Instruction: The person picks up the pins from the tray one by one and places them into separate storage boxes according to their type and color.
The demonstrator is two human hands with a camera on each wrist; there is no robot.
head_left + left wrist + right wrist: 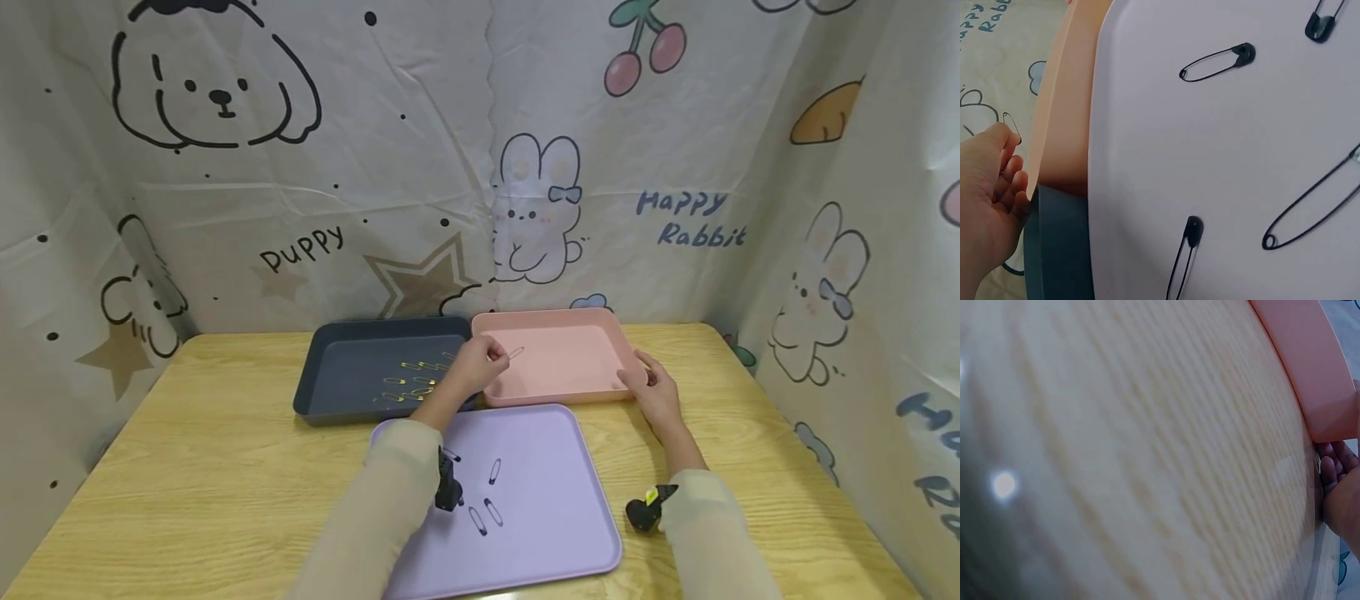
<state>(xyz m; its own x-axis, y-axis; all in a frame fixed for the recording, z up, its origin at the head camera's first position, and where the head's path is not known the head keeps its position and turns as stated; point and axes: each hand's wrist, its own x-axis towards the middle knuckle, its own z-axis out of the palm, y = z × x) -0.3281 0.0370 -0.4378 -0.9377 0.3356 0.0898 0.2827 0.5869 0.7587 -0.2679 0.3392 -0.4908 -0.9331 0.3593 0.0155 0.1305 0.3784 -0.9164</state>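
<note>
My left hand (478,364) pinches a dark safety pin (1017,136) between thumb and fingertips, held over the left part of the pink tray (558,337). My right hand (656,393) grips that tray at its right front corner, thumb over the rim; in the right wrist view the fingers (1329,469) show by the outer wall. Several black safety pins (1245,54) lie spread on the lilac tray (551,492) under my left forearm. Several yellow safety pins (424,380) are in the dark blue tray (341,371), to the left of my left hand.
Dark blue and pink trays stand side by side at the back of the wooden table (202,467), with the lilac tray in front of them. A printed cloth (420,167) hangs behind and along both sides. Both wrists carry small black cameras (447,483).
</note>
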